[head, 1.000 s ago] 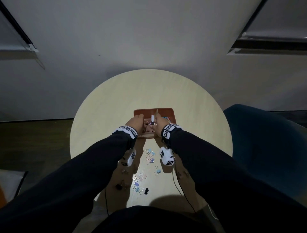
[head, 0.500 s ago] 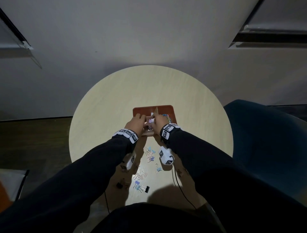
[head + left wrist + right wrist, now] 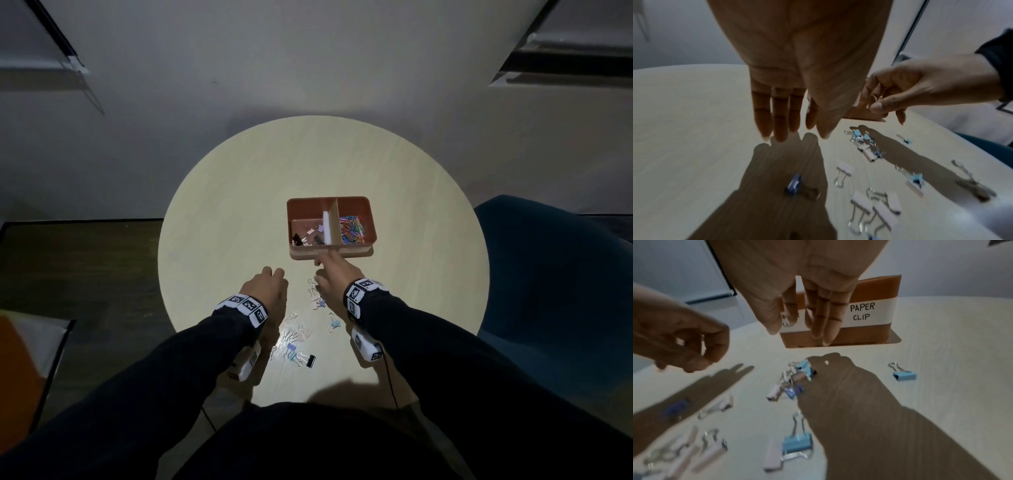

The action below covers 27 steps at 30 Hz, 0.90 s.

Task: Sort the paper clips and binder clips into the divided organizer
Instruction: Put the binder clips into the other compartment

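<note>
The brown divided organizer (image 3: 342,254) stands mid-table; its front label reads "PAPER CLIP" on the right (image 3: 869,331). Coloured paper clips (image 3: 352,229) fill its right compartment, and binder clips (image 3: 308,236) lie in the left one. Loose binder clips (image 3: 317,298) in blue, white and black are scattered on the table between my arms, among them a light blue one (image 3: 904,375). My left hand (image 3: 272,274) hovers left of them with relaxed fingers (image 3: 777,129), holding nothing. My right hand (image 3: 320,270) hangs just in front of the organizer, fingers (image 3: 824,327) loose, nothing visibly held.
The round pale wooden table (image 3: 222,205) is bare on the left and beyond the organizer. A dark blue chair (image 3: 548,274) stands close at the right. An orange and white object (image 3: 20,359) sits on the floor at lower left.
Both hands have drawn back from over the organizer toward me, to just above the loose clips. The organizer's compartments are now uncovered.
</note>
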Motion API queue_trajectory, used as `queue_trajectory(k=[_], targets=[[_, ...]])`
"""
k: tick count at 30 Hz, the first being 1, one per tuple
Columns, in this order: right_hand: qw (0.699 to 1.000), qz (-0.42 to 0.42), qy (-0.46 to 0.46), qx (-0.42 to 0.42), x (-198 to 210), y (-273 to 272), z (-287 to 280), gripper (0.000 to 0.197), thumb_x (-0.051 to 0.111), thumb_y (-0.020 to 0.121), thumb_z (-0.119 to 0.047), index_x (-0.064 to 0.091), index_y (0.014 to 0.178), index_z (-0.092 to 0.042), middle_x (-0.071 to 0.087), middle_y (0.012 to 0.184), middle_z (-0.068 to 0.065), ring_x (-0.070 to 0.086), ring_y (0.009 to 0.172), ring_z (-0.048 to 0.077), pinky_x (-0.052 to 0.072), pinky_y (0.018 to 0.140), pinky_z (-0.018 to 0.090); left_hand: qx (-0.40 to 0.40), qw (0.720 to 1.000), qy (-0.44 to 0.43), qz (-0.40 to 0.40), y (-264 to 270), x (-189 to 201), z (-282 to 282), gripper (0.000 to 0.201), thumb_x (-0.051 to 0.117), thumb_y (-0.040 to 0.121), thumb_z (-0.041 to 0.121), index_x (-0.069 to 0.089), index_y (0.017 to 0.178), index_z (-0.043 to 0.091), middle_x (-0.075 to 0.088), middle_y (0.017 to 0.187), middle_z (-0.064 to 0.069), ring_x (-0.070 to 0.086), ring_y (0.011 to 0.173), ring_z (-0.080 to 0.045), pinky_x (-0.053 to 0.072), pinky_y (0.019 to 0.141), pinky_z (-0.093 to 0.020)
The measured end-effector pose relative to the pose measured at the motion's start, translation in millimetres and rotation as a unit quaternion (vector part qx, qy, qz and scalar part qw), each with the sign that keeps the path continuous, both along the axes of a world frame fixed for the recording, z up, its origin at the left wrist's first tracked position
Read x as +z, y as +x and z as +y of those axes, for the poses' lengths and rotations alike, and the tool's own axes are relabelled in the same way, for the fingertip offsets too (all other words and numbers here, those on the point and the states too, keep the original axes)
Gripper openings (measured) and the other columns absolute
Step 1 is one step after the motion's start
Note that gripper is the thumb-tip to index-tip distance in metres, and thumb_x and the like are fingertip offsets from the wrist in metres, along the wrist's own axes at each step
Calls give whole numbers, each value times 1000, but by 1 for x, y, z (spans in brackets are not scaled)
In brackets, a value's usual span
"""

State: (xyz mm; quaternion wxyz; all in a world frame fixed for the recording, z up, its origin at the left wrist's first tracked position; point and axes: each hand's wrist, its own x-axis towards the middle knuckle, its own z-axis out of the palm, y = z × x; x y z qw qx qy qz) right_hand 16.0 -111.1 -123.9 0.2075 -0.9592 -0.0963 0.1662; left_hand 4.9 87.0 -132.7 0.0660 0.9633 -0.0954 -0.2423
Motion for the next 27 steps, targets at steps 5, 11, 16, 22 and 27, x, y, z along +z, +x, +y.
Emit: queue_trajectory(k=[5, 11, 16, 22, 27], targets=[[992, 47, -111, 26, -21, -14, 3, 54, 66, 81, -47, 37, 122, -26, 37, 128, 6, 52, 106, 29, 48, 75, 38, 23, 996, 36, 82, -31, -25, 20, 35, 63, 83, 29, 46, 111, 16, 46, 101, -8, 57, 73, -28, 45, 64, -34], [985, 99, -136, 35, -37, -20, 19, 76, 75, 75, -46, 31, 132, -23, 33, 126, 12, 47, 110, 34, 47, 79, 40, 4, 996, -34, 84, -46, -41, 16, 40, 59, 87, 14, 39, 120, 16, 41, 113, -13, 60, 75, -34, 52, 69, -39], [983, 111, -140, 31, -43, -21, 29, 64, 75, 83, -32, 34, 129, -15, 32, 131, 14, 45, 116, 34, 48, 83, 41, -11, 996, -31, 80, -43, -43, 6, 50, 68, 79, 13, 39, 120, 13, 45, 111, -13, 60, 79, -35, 54, 72, -43], [988, 112, -104, 15, -51, -30, 33, 49, 66, 90, -18, 36, 127, -11, 34, 130, 17, 48, 114, 37, 46, 83, 41, 18, 997, -60, 55, -39, -47, 0, 43, 65, 84, 22, 39, 118, 16, 40, 108, -9, 57, 90, -32, 53, 71, -40], [987, 125, -97, 4, -58, -36, 35, 35, 58, 92, -6, 41, 123, -8, 37, 125, 19, 53, 105, 39, 44, 77, 38, 18, 995, -88, 35, -38, -57, -9, 40, 64, 85, 15, 41, 117, 23, 36, 109, -7, 49, 92, -29, 47, 68, -34]])
